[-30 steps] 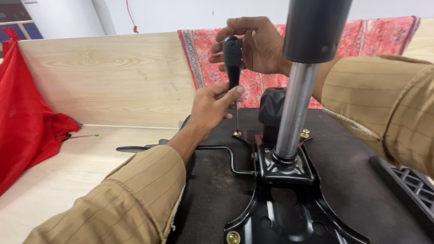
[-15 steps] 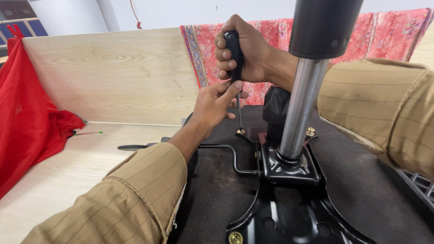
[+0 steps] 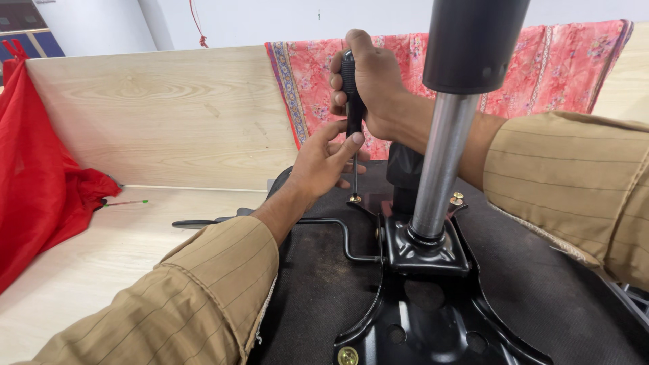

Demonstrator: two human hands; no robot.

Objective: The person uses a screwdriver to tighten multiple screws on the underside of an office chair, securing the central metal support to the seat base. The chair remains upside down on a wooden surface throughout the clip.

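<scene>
While gripped by right hand (image 3: pixel 370 84), screwdriver (image 3: pixel 351 101) upright, tip down

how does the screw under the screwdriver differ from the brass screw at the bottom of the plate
The far screw has the screwdriver tip on it, steered by the left hand and gripped by the right hand; the near screw has no tool on it. The far screw sits at the plate arm's far tip, beside the steel column; the near one sits at the picture's lower edge. Both are brass-coloured.
</scene>
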